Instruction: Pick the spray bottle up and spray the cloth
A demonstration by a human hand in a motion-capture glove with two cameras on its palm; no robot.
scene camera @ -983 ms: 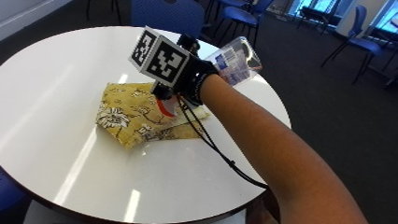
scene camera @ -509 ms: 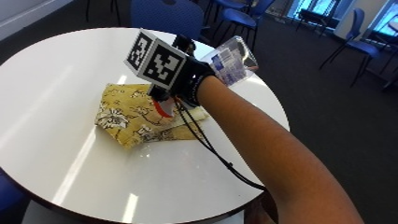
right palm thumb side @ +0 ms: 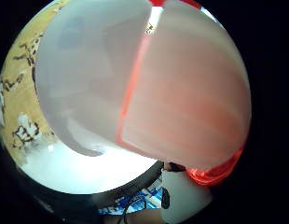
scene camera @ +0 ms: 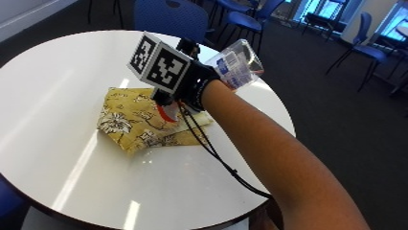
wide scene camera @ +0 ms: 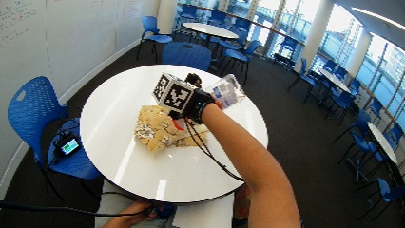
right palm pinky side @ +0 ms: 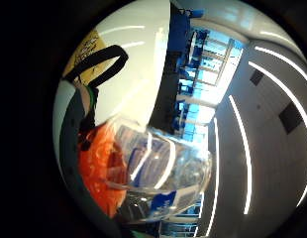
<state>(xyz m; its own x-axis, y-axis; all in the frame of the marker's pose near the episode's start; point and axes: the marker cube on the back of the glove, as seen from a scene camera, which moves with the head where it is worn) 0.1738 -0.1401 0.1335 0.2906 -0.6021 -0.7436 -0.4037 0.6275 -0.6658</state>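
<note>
Yellow patterned cloth (scene camera: 145, 120) lies folded on the round white tabletop (scene camera: 57, 96), toward the side nearest the blue chairs (scene camera: 172, 14). Gloved right hand (scene camera: 191, 88) is held above the cloth, with its fingers curled round the spray bottle (scene camera: 237, 69), which it holds tilted and lifted clear of the tabletop. Clear body of the bottle, bearing a blue and white label, points up and away from the person; the red-orange spray head (scene camera: 167, 113) points down at the cloth, just above its surface. Whether the head touches the cloth cannot be told. Little finger side palm view: the clear labelled body (right palm pinky side: 158, 173) and the orange part of the bottle (right palm pinky side: 96, 168) lie close to the palm, with the tabletop (right palm pinky side: 128, 74) and a corner of the cloth (right palm pinky side: 89, 49) beyond. Thumb side palm view: the bottle's pale and reddish surface (right palm thumb side: 182, 93) fills most of the field, with the cloth (right palm thumb side: 18, 93) beside it on the tabletop (right palm thumb side: 79, 172).
</note>
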